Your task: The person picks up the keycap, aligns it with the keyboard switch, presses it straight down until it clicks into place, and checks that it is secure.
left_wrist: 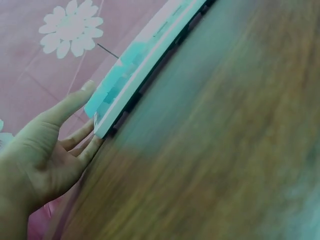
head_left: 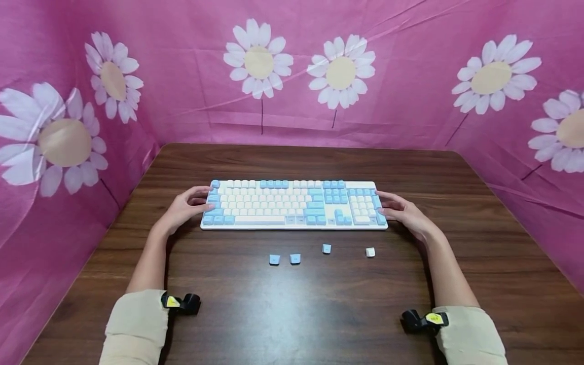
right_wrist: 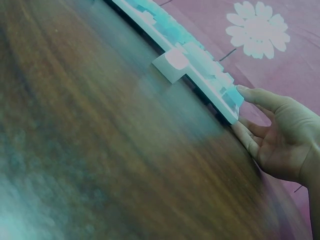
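One keyboard (head_left: 294, 205), left hand (head_left: 184, 207) and right hand (head_left: 406, 215) gripping ends; four loose keycaps (head_left: 295, 259).

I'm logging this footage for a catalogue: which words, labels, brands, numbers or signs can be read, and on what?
No text can be read.
Keyboard: any key legends are too small.
Four loose keycaps: any marks are too small.
Yellow labels on the black wrist devices: any print is too small and blurred.

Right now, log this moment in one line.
left hand: holds keyboard, left end | right hand: holds keyboard, right end | keyboard: lifted or resting, unclear | loose on table: three blue keycaps, one white keycap
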`<state>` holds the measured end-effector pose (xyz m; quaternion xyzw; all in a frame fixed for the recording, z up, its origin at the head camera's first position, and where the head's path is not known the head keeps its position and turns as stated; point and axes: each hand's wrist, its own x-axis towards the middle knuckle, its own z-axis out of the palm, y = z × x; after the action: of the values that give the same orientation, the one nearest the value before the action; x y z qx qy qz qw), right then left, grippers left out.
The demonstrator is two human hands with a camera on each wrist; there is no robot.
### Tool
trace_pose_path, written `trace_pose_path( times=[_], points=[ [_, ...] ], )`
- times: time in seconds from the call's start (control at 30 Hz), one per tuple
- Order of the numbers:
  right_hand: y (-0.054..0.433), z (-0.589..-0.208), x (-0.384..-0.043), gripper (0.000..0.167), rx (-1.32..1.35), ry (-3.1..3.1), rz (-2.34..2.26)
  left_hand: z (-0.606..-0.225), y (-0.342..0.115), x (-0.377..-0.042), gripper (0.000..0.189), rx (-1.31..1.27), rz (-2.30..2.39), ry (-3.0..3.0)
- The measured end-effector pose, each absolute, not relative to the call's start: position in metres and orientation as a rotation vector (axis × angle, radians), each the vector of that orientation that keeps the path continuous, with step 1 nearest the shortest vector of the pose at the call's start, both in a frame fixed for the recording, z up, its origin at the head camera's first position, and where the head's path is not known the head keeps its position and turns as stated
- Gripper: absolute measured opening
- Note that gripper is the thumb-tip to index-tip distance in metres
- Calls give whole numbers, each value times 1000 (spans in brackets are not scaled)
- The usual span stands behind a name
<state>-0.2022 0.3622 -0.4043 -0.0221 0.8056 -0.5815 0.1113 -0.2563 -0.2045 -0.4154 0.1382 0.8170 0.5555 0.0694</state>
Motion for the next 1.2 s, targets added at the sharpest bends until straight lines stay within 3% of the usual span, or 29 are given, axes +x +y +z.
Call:
trace_pose_path(
  times=[1.2],
  points=[
    [359,-393,-202,66,-114,2455,-1541,-420,-207,-256,58,435,1682,2473]
  ],
)
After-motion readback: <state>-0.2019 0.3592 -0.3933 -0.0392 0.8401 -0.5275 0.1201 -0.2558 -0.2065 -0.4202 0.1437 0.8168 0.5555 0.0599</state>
